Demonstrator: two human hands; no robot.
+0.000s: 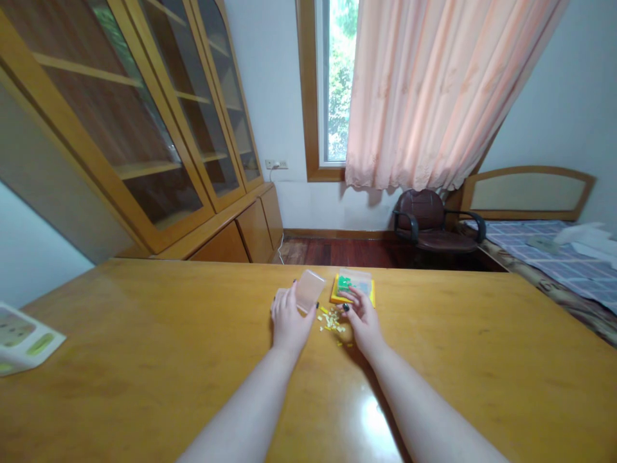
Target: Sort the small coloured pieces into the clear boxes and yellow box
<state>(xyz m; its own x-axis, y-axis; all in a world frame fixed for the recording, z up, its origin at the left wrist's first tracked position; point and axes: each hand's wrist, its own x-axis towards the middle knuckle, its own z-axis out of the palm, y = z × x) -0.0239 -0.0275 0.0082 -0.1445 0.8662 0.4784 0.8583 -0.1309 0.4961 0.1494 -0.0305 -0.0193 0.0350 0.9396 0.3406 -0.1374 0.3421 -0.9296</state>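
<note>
My left hand (289, 321) is closed round a clear plastic box (309, 290), tilted above the table, thumb on its near side and fingers behind. Beside it on the table lies a loose pile of small white and yellow pieces (332, 319), too small to make out exactly. Just right of the pile is my right hand (364, 321), fingers curved and apart, with nothing visible between them. Beyond its fingertips a yellow tray or box (372, 299) carries a clear bag (362, 280) with green pieces (344, 283) in it.
The wooden table (168, 341) has its far edge just past the yellow tray. A white box with green patches (26, 341) stands at the left edge. Farther off are a glass-doored cabinet (207, 193), a brown armchair (424, 218) and a bed (554, 251).
</note>
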